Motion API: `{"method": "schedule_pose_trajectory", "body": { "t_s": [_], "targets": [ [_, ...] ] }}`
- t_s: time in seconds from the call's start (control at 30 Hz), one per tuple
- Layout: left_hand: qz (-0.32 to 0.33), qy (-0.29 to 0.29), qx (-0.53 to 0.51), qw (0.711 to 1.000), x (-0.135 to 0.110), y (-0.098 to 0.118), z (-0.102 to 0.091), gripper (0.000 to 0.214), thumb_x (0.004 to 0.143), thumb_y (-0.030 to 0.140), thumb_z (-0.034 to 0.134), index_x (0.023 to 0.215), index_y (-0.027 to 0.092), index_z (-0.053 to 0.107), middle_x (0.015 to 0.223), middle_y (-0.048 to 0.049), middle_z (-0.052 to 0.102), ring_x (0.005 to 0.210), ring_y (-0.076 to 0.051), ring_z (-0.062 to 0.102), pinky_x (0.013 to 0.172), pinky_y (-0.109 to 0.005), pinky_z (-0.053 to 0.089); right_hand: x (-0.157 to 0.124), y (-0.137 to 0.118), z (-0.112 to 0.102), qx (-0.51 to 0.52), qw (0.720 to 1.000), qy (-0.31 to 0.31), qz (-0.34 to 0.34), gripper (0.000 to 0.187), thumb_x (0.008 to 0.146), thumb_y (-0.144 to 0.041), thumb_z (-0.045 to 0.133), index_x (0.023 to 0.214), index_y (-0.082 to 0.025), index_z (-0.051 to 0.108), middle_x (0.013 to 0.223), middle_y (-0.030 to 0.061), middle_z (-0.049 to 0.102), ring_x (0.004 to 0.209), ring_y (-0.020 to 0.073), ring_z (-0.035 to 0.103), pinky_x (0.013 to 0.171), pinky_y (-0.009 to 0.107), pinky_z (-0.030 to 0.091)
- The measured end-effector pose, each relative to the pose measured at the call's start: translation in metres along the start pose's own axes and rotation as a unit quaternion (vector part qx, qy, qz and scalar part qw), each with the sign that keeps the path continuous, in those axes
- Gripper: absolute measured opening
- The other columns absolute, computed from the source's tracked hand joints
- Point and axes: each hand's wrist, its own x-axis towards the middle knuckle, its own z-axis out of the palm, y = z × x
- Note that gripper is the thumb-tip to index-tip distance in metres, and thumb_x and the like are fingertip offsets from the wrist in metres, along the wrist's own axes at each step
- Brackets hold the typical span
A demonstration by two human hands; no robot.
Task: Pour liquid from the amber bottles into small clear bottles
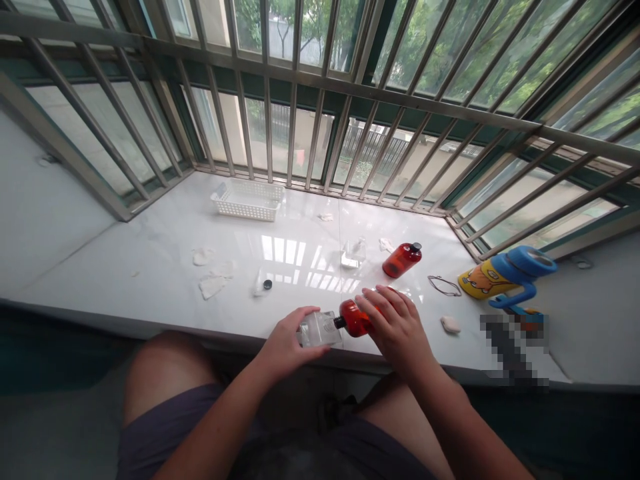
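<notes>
My left hand [293, 340] is closed around a clear, square-sided container [320, 329], tilted on its side near the sill's front edge. Wrapped over a red translucent bottle [356, 319] is my right hand [393, 317]. That bottle lies tilted to the left, and its black neck meets the clear container's mouth end; whether liquid runs between them I cannot tell. Behind my right hand a second red bottle [401, 261] with a black cap lies or leans on the white sill. A small clear bottle [260, 285] shows beside a black cap [267, 285] to the left.
On the white sill [150, 267] stand a white perforated basket [249, 203] and a clear box [353, 255]. Crumpled tissues [216, 281] lie at left. A blue-yellow flask [505, 273], a cord loop [444, 285] and a beige object [451, 325] are right. Metal bars [320, 80] line the windows.
</notes>
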Motion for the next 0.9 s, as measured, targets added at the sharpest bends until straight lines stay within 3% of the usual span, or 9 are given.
{"method": "schedule_pose_trajectory", "body": {
  "t_s": [0.1, 0.23, 0.43, 0.5, 0.6, 0.67, 0.73, 0.9],
  "targets": [
    [-0.012, 0.002, -0.008, 1.000, 0.001, -0.001, -0.003, 0.070, 0.075, 0.042, 0.090, 0.140, 0.031, 0.064, 0.143, -0.0077, 0.069, 0.131, -0.033, 0.066, 0.110, -0.047, 0.057, -0.015, 0.000, 0.020, 0.064, 0.994, 0.033, 0.081, 0.058, 0.093, -0.017, 0.074, 0.148, -0.026, 0.057, 0.146, 0.0137, 0.064, 0.135, 0.0369, 0.059, 0.113, 0.057, 0.050],
    [-0.027, 0.025, -0.017, 0.999, 0.007, -0.004, -0.007, 0.069, 0.076, 0.043, 0.090, 0.138, 0.030, 0.064, 0.140, -0.0074, 0.070, 0.129, -0.032, 0.068, 0.112, -0.048, 0.056, -0.034, 0.008, 0.047, 0.160, 0.963, 0.096, 0.195, 0.066, 0.089, -0.030, 0.080, 0.150, -0.026, 0.055, 0.140, 0.0151, 0.060, 0.127, 0.0353, 0.063, 0.104, 0.054, 0.058],
    [-0.020, 0.064, -0.092, 0.994, 0.040, -0.012, -0.013, 0.066, 0.082, 0.041, 0.085, 0.139, 0.027, 0.056, 0.140, -0.0102, 0.068, 0.129, -0.029, 0.069, 0.109, -0.045, 0.057, -0.054, 0.032, 0.073, 0.152, 0.936, 0.163, 0.271, 0.074, 0.083, -0.054, 0.087, 0.144, -0.023, 0.058, 0.129, 0.0144, 0.066, 0.119, 0.0370, 0.064, 0.101, 0.059, 0.055],
    [-0.011, 0.091, -0.103, 0.990, 0.058, -0.016, -0.017, 0.065, 0.083, 0.040, 0.084, 0.139, 0.027, 0.054, 0.143, -0.0110, 0.066, 0.132, -0.028, 0.067, 0.110, -0.044, 0.056, -0.058, 0.039, 0.077, 0.182, 0.910, 0.165, 0.333, 0.079, 0.080, -0.059, 0.088, 0.143, -0.022, 0.058, 0.129, 0.0141, 0.068, 0.114, 0.0352, 0.067, 0.097, 0.055, 0.057],
    [-0.014, 0.148, -0.080, 0.986, 0.086, -0.020, -0.022, 0.067, 0.082, 0.042, 0.085, 0.139, 0.025, 0.052, 0.141, -0.0118, 0.066, 0.129, -0.027, 0.068, 0.110, -0.043, 0.055, -0.062, 0.045, 0.080, 0.288, 0.832, 0.131, 0.455, 0.086, 0.076, -0.061, 0.089, 0.144, -0.022, 0.054, 0.125, 0.0133, 0.073, 0.102, 0.0323, 0.074, 0.089, 0.049, 0.061],
    [-0.028, 0.185, -0.039, 0.982, 0.102, -0.022, -0.024, 0.070, 0.081, 0.044, 0.087, 0.138, 0.025, 0.052, 0.137, -0.0114, 0.068, 0.125, -0.028, 0.069, 0.107, -0.043, 0.055, -0.063, 0.047, 0.080, 0.336, 0.790, 0.110, 0.502, 0.087, 0.072, -0.062, 0.090, 0.142, -0.023, 0.054, 0.121, 0.0126, 0.076, 0.100, 0.0334, 0.077, 0.088, 0.049, 0.062],
    [-0.040, 0.207, 0.000, 0.978, 0.116, -0.025, -0.026, 0.072, 0.080, 0.046, 0.088, 0.138, 0.025, 0.052, 0.136, -0.0108, 0.068, 0.123, -0.028, 0.069, 0.106, -0.043, 0.054, -0.063, 0.047, 0.080, 0.343, 0.775, 0.103, 0.520, 0.086, 0.069, -0.064, 0.090, 0.138, -0.024, 0.056, 0.118, 0.0121, 0.077, 0.102, 0.0355, 0.077, 0.089, 0.050, 0.062],
    [-0.041, 0.213, 0.033, 0.976, 0.136, -0.034, -0.030, 0.073, 0.081, 0.045, 0.087, 0.140, 0.024, 0.050, 0.138, -0.0121, 0.067, 0.124, -0.028, 0.068, 0.106, -0.042, 0.052, -0.064, 0.045, 0.082, 0.336, 0.771, 0.101, 0.532, 0.087, 0.067, -0.068, 0.088, 0.136, -0.025, 0.058, 0.119, 0.0117, 0.077, 0.106, 0.0378, 0.076, 0.089, 0.051, 0.060]
  ]
}}
